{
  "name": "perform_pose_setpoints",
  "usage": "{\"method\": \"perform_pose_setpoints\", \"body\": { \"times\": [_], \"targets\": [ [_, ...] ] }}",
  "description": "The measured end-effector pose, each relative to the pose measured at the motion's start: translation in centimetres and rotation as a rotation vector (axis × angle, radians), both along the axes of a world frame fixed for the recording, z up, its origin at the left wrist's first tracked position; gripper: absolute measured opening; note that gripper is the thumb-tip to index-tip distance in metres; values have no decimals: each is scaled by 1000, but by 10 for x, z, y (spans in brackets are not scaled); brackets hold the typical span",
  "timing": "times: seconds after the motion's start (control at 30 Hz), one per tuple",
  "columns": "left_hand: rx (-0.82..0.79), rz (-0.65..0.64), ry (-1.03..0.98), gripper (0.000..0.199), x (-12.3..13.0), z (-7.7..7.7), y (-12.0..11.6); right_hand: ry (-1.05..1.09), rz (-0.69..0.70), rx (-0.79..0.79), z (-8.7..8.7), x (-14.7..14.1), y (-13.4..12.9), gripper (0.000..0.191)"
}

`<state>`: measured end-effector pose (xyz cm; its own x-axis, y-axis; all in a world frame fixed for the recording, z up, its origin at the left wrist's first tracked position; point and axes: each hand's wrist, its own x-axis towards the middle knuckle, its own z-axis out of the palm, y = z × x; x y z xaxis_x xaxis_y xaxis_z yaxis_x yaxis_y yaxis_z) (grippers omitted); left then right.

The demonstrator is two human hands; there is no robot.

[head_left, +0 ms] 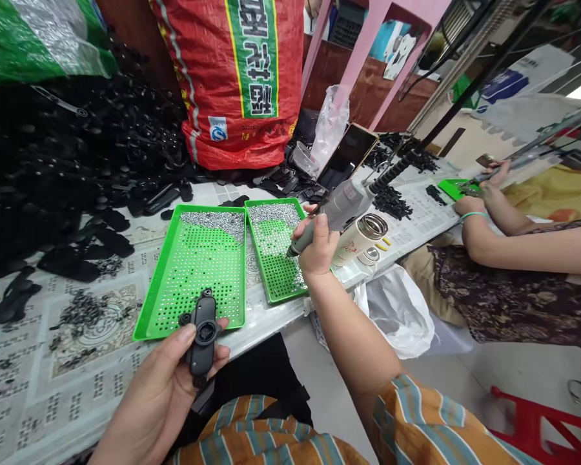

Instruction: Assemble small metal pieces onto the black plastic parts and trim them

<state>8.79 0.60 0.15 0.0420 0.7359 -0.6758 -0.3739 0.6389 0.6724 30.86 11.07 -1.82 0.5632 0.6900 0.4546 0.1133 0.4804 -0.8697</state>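
My left hand [174, 368] grips a black plastic part [203, 342] with a round hub in its middle, held up in front of the near edge of a green perforated tray [157, 278]. My right hand [319, 248] is wrapped round a grey electric screwdriver [341, 203], whose tip points down over a second green tray [266, 258]. Small silvery screws [213, 223] are heaped at the far end of the first tray. More such screws lie in the second one.
A big pile of black parts [77, 129] covers the left back, beside a red sack [242, 84]. Right of the screwdriver stand an open thermos [356, 239] and a propped phone [347, 155]. Another person's hands [484, 194] work at a small green tray [450, 188] at the right.
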Motion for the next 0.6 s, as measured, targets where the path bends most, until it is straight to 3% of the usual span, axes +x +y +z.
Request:
{"method": "perform_pose_setpoints", "body": {
  "times": [0.37, 0.47, 0.6],
  "targets": [
    [-25, -25, -79, 28, -6, -9, 3, 3, 27, -52, -1, -1, -1, 39],
    [-4, -18, -102, 29, -6, -10, 3, 24, 22, -39, 11, -3, -5, 39],
    [8, -25, -117, 26, -3, -8, 3, 174, 102, 66, 43, -20, -22, 38]
  ]
}}
